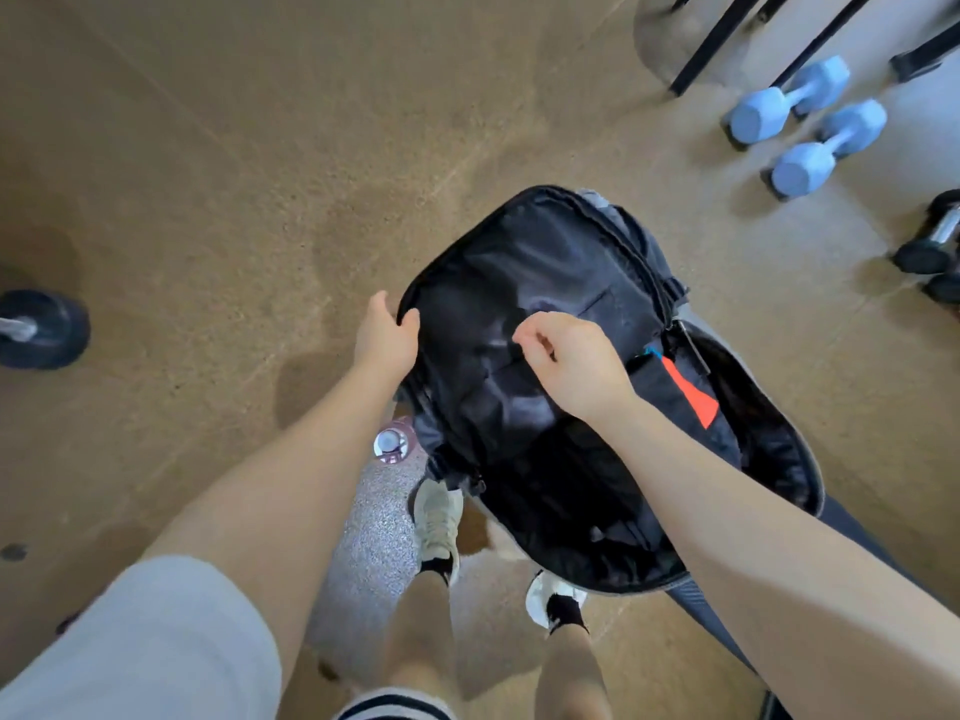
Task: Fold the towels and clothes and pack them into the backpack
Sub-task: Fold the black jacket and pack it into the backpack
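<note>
A black backpack (545,262) hangs open in front of me above the tan floor, its front flap folded away from the main compartment. My left hand (387,332) grips the flap's left edge. My right hand (574,361) is over the middle of the flap with its fingers curled and pinched; what it pinches is too dark to tell. Inside the lower compartment lies dark cloth with an orange patch (693,392). A grey speckled towel (374,553) lies on the floor beside my left foot.
Two light blue dumbbells (800,127) lie at the upper right, next to black stand legs (727,39). Black dumbbells (935,241) sit at the right edge and one (44,330) at the left. A pink-lidded bottle (392,441) stands by the towel. A dark mat (852,537) lies under the backpack's right side.
</note>
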`<state>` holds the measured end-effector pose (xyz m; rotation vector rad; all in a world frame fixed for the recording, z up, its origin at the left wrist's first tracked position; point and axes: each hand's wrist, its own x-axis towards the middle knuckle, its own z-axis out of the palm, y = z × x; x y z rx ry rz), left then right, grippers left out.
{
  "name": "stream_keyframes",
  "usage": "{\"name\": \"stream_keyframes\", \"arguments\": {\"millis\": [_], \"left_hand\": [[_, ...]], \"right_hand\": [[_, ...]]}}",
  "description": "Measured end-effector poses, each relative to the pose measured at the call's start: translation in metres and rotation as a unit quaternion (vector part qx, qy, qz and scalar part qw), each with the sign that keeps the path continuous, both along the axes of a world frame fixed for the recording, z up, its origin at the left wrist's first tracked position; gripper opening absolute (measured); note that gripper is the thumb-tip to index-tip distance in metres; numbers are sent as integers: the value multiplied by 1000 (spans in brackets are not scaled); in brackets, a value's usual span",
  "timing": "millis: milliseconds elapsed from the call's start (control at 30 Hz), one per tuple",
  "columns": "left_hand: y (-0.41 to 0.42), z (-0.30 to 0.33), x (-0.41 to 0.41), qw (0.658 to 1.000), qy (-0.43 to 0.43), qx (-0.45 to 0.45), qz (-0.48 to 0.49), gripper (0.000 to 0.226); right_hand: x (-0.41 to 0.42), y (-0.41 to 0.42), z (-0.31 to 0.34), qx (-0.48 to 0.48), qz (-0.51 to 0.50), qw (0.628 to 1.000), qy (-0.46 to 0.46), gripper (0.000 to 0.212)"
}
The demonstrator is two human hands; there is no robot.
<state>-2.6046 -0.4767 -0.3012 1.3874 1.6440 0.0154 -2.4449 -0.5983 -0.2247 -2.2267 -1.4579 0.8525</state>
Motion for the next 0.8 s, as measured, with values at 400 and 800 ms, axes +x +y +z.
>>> {"name": "stream_keyframes", "arguments": {"millis": [400, 800], "left_hand": [[-83, 120, 17, 925, -261, 166, -219, 33], [-242, 107, 50, 796, -169, 173, -555, 53]], "right_hand": [[-4, -45, 76, 85, -274, 944, 162, 22], [39, -229, 75, -20, -484, 867, 119, 14]]}}
